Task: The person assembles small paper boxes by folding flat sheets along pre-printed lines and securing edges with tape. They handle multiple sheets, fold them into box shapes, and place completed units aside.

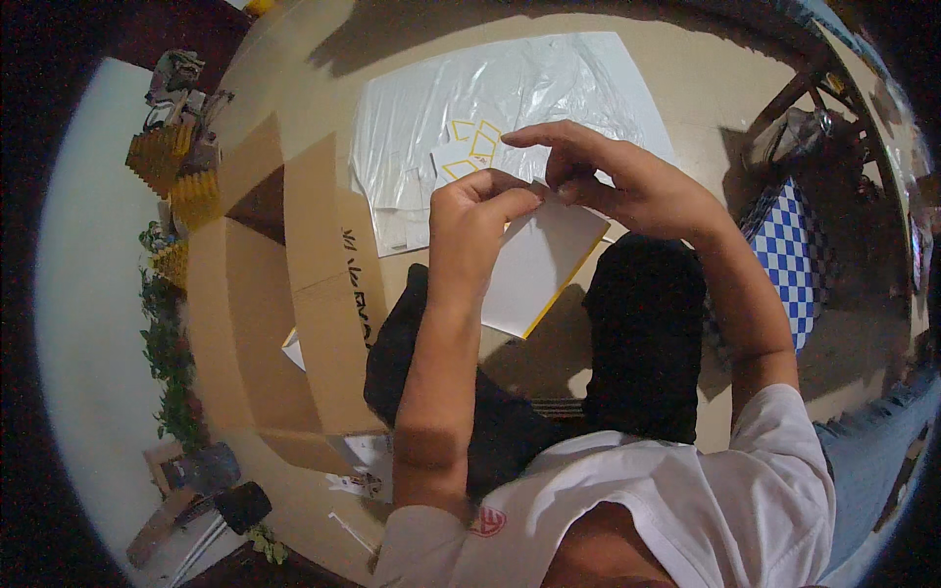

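Note:
A flat white paper piece with a yellow edge (545,267), like a folded carton or bag, hangs tilted between my knees. My left hand (480,211) pinches its upper corner between thumb and fingers. Close beside it, my right hand (627,181) has its thumb and bent fingers closed at the same top edge, while the index finger points out to the left. Beyond my hands, several white pieces with yellow outlines (459,162) lie on a clear plastic sheet (402,147).
An open brown cardboard box (323,294) stands at my left with white paper inside. White pieces (363,480) lie by its near end. A blue-and-white checked thing (784,255) is at the right, near a wooden frame (809,83). Plants (167,343) line the left wall.

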`<control>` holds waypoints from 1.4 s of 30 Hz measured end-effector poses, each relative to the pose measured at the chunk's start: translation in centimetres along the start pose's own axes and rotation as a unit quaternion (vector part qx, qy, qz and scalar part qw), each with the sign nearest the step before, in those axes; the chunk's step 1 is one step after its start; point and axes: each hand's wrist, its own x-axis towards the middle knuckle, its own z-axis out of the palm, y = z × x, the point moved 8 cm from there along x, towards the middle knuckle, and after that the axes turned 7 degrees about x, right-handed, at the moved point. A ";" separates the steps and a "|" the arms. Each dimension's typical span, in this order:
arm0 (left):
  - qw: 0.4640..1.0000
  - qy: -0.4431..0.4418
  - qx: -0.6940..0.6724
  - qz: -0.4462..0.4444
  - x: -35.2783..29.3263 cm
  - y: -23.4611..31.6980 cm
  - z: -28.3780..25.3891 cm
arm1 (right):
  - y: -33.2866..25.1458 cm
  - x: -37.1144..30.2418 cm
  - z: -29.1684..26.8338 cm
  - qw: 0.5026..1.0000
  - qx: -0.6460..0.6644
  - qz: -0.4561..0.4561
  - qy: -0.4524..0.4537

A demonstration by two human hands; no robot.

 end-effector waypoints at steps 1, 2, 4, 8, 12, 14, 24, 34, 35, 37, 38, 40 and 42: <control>1.000 -0.004 -0.015 0.002 -0.1 0.0 0.0 | -0.2 0.0 0.3 1.000 -0.004 0.002 -0.005; 1.000 -0.009 -0.011 0.005 -0.1 0.1 -0.1 | -0.5 0.1 0.5 1.000 -0.008 0.004 -0.010; 1.000 -0.015 0.001 0.008 -0.2 0.2 -0.6 | -0.8 0.2 0.9 0.999 -0.041 0.014 -0.012; 1.000 -0.028 0.001 0.006 -0.8 0.5 -0.8 | -2.2 0.5 1.4 0.989 -0.143 0.021 -0.013; 0.999 -0.033 0.018 0.015 -0.8 0.5 -0.9 | -3.0 0.3 1.6 0.964 -0.265 0.021 0.002; 0.999 -0.029 0.019 0.025 -0.7 0.6 -0.9 | -3.7 0.1 1.7 0.947 -0.321 -0.008 0.013; 0.993 -0.060 0.094 0.035 -1.1 1.2 -0.6 | -2.4 -0.1 1.8 0.929 -0.367 0.041 0.012; 0.991 -0.100 0.046 0.080 -1.5 2.5 -0.6 | 1.3 -0.6 -0.4 0.997 -0.073 -0.012 0.037; 0.990 -0.095 0.039 0.094 -1.5 2.6 -0.7 | 2.8 -0.5 -0.1 0.996 0.065 0.054 0.021; 0.988 -0.087 0.023 0.126 -1.3 2.8 -0.7 | 4.4 -0.8 0.3 0.976 0.190 0.106 0.011; 0.990 -0.088 -0.029 0.103 -1.1 2.6 -0.6 | 5.0 -0.9 0.0 0.977 0.185 0.103 0.024; 0.986 -0.080 -0.134 0.054 -1.1 2.0 -0.6 | 5.6 -0.5 -0.4 0.979 0.176 0.098 0.042; 0.985 -0.026 -0.154 0.074 -0.3 1.4 -1.8 | 5.8 -1.0 -2.0 0.972 0.094 0.133 0.167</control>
